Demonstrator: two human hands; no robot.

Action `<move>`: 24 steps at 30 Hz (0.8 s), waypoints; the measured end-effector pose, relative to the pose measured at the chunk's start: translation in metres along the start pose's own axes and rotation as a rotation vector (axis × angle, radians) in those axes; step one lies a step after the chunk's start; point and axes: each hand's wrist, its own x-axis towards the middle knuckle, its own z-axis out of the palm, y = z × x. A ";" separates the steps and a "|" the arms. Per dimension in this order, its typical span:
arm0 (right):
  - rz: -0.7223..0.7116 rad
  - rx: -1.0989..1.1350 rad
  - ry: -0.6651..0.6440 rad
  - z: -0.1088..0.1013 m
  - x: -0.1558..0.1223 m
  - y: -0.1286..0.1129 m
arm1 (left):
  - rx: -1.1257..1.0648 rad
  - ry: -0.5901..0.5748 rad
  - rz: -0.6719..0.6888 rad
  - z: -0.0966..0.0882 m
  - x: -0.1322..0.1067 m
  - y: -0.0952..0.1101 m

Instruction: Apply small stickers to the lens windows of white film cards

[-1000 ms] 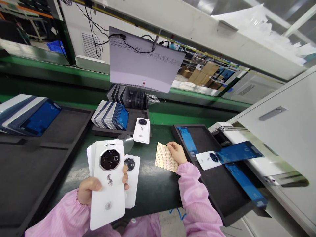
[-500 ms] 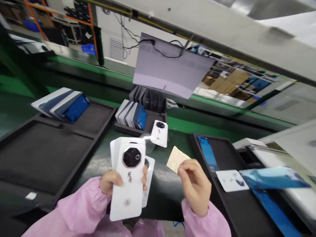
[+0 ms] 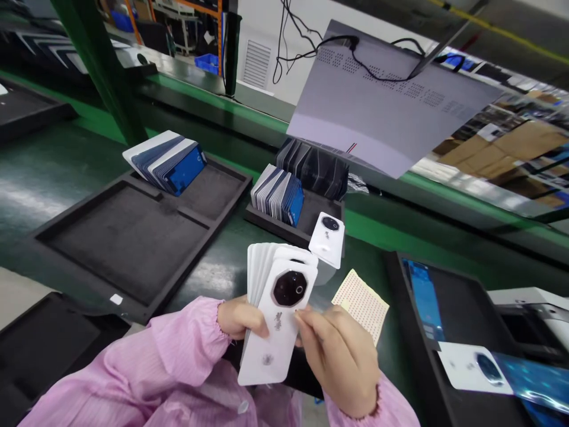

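Observation:
My left hand point(image 3: 241, 318) is closed around a fanned stack of white phone back covers point(image 3: 272, 347). The front cover faces me, with a dark eight-sided camera window near its top and a printed mark below. My right hand point(image 3: 340, 353) is pinched at that cover's right edge, just under the camera window. Anything between its fingertips is too small to make out. Just behind the right hand lies a cream sheet of tiny red dots point(image 3: 365, 303), partly covered by it. Another white phone back cover point(image 3: 328, 242) rests at the small tray's near right corner.
On the left, a black foam tray point(image 3: 128, 237) holds upright white and blue panels point(image 3: 166, 160). A smaller tray point(image 3: 278, 228) behind the stack holds more panels point(image 3: 276, 193). At right, another tray point(image 3: 466, 302) carries blue film point(image 3: 424, 296) and a white cover point(image 3: 473, 367). A monitor point(image 3: 391, 101) hangs above.
My right hand has moved left from the dotted sheet to the front cover's edge. My left hand's stack is gathered closer together, and the head view has shifted left.

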 end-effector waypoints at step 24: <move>0.021 -0.008 0.031 0.015 -0.008 -0.007 | 0.167 0.107 -0.106 -0.004 -0.001 -0.003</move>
